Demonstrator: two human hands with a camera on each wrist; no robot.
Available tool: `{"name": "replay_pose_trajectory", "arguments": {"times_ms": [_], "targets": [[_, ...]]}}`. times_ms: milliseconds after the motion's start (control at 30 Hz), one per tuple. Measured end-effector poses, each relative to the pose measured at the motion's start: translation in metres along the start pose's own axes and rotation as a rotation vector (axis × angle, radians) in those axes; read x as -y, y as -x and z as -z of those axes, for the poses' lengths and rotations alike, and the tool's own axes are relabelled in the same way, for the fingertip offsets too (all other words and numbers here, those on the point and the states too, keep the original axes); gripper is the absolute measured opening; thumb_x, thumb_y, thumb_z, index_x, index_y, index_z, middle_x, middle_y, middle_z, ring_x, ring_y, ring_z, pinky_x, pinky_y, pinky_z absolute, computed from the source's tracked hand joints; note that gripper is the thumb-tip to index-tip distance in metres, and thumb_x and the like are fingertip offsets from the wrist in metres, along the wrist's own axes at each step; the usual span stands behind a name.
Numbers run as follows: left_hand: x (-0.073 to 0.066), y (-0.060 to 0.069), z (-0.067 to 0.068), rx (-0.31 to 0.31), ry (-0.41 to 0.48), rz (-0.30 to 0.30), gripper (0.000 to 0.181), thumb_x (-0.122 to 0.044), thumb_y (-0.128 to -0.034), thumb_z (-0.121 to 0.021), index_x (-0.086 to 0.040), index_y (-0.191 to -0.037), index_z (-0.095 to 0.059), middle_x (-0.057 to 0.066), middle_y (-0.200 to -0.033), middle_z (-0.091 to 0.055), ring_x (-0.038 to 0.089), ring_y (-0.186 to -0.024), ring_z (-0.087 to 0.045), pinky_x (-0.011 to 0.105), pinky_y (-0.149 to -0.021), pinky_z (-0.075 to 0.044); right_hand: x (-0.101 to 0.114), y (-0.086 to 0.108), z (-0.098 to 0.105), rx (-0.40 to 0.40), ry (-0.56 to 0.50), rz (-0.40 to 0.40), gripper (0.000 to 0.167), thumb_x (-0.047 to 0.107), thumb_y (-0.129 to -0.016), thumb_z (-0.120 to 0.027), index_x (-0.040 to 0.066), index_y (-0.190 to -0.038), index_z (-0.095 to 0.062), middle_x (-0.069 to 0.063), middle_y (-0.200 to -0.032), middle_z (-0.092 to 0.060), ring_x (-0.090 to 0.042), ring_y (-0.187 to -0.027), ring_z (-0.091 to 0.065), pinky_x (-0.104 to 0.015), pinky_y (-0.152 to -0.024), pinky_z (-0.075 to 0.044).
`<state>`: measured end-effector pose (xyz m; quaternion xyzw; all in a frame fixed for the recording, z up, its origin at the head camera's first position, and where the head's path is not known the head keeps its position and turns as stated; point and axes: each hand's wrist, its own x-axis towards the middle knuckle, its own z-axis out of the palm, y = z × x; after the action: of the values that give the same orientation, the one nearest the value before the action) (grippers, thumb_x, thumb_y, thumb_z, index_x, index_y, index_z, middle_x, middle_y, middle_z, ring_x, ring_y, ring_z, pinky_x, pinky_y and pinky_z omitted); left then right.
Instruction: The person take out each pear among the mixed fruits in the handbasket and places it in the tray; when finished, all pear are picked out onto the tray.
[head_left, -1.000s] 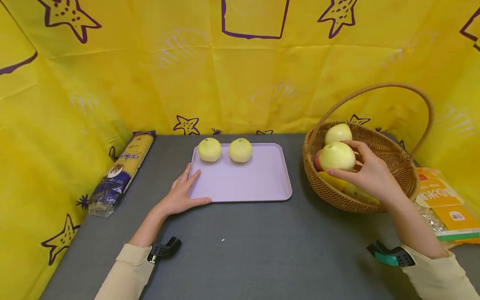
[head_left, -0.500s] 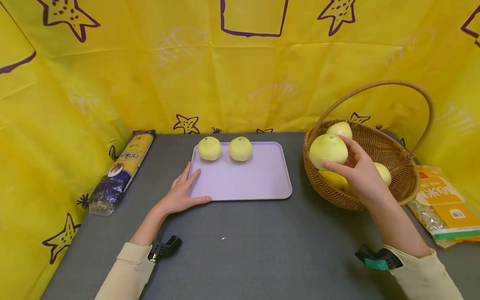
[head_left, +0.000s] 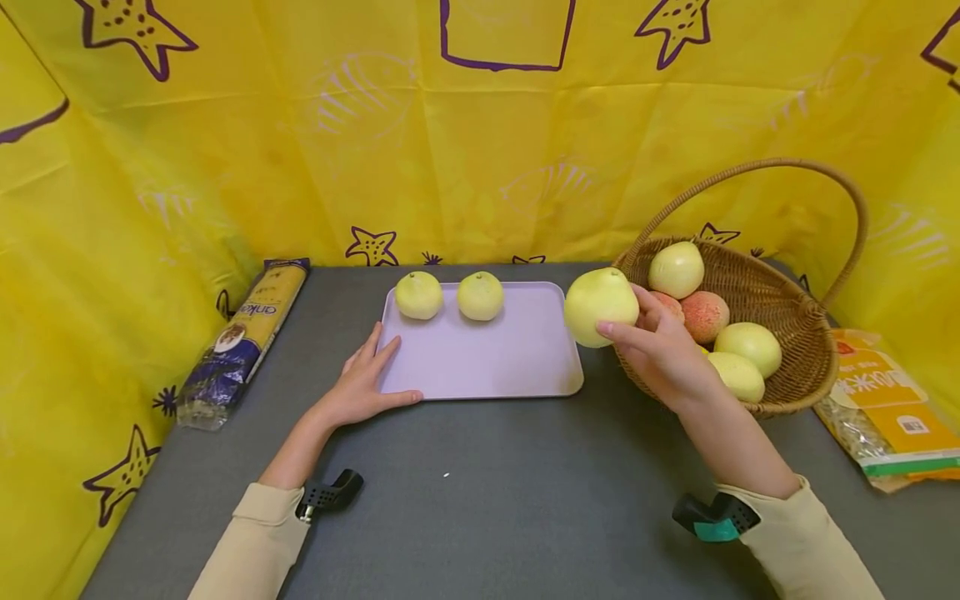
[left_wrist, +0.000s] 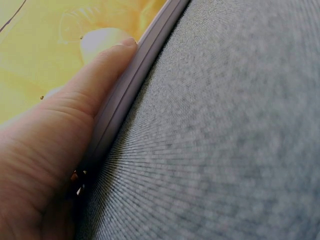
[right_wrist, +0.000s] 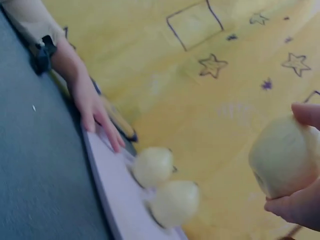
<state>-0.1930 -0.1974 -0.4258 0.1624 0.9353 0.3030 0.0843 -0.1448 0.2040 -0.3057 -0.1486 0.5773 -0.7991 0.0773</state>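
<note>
In the head view my right hand grips a pale yellow-green round fruit between thumb and fingers, in the air over the right edge of the lilac tray. Two similar fruits, one at the back left and another beside it, sit on the tray. My left hand rests with spread fingers on the tray's lower left corner. The left wrist view has its thumb along the tray rim. In the right wrist view the gripped fruit shows between the fingers.
A wicker basket with a tall handle stands at the right, holding several yellow-green fruits and two reddish ones. Beyond it lies an orange-and-white packet. A blue-and-yellow packet lies at the left, and a yellow cloth hangs behind.
My right hand has lifted the fruit out of the basket and carried it left to the tray's right edge, uncovering other fruits in the basket. The left hand has stayed in place.
</note>
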Motion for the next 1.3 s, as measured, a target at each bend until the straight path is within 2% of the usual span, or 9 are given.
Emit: {"name": "replay_pose_trajectory", "arguments": {"times_ms": [133, 267, 533, 800, 1000, 1300], "targets": [[0.001, 0.001, 0.0, -0.004, -0.002, -0.003, 0.105, -0.056, -0.0798, -0.074, -0.004, -0.155, -0.022, 0.018, -0.161, 0.011, 0.046, -0.144, -0.002, 0.065, -0.109, -0.005, -0.011, -0.007, -0.012, 0.006, -0.04, -0.038, 0.048, -0.003, -0.093, -0.058, 0.003, -0.136, -0.037, -0.006, -0.121, -0.056, -0.015, -0.106, -0.056, -0.024, -0.098, -0.042], [0.001, 0.001, -0.001, -0.012, -0.003, -0.009, 0.105, -0.055, -0.0795, -0.074, -0.004, -0.155, -0.022, 0.017, -0.162, 0.01, 0.046, -0.144, -0.003, 0.065, -0.109, -0.006, -0.023, -0.014, -0.019, -0.028, -0.047, -0.089, 0.054, -0.001, -0.093, -0.06, 0.001, -0.139, -0.034, -0.007, -0.121, -0.056, -0.015, -0.105, -0.056, -0.024, -0.097, -0.043], [0.0, 0.0, -0.002, -0.013, 0.001, -0.005, 0.105, -0.055, -0.079, -0.075, -0.004, -0.155, -0.022, 0.017, -0.162, 0.01, 0.046, -0.144, -0.003, 0.064, -0.11, -0.006, -0.051, -0.03, -0.021, -0.171, -0.062, -0.179, 0.052, -0.005, -0.092, -0.057, 0.001, -0.14, -0.035, -0.001, -0.113, -0.06, -0.013, -0.099, -0.058, -0.024, -0.091, -0.044], [-0.001, 0.001, -0.001, -0.014, -0.004, -0.001, 0.105, -0.056, -0.0788, -0.074, -0.004, -0.155, -0.023, 0.017, -0.162, 0.009, 0.047, -0.144, -0.004, 0.065, -0.109, -0.007, -0.077, -0.05, -0.017, -0.297, 0.052, -0.202, 0.07, -0.002, -0.088, -0.064, 0.003, -0.147, -0.027, -0.011, -0.142, -0.043, -0.016, -0.114, -0.05, -0.027, -0.102, -0.036], [-0.002, 0.001, 0.0, -0.009, 0.014, 0.005, 0.105, -0.056, -0.079, -0.074, -0.005, -0.155, -0.022, 0.017, -0.162, 0.01, 0.047, -0.144, -0.003, 0.066, -0.109, -0.007, -0.093, -0.065, -0.012, -0.373, 0.122, -0.185, 0.074, 0.001, -0.085, -0.071, 0.003, -0.147, -0.031, -0.014, -0.142, -0.045, -0.019, -0.118, -0.049, -0.031, -0.103, -0.036], [-0.001, 0.001, 0.0, -0.006, 0.019, 0.001, 0.104, -0.056, -0.0788, -0.074, -0.004, -0.154, -0.024, 0.017, -0.162, 0.009, 0.047, -0.144, -0.003, 0.066, -0.109, -0.006, -0.106, -0.083, -0.008, -0.474, 0.195, -0.205, 0.079, 0.007, -0.084, -0.075, 0.004, -0.149, -0.031, -0.014, -0.141, -0.042, -0.022, -0.122, -0.044, -0.032, -0.104, -0.036]]}}
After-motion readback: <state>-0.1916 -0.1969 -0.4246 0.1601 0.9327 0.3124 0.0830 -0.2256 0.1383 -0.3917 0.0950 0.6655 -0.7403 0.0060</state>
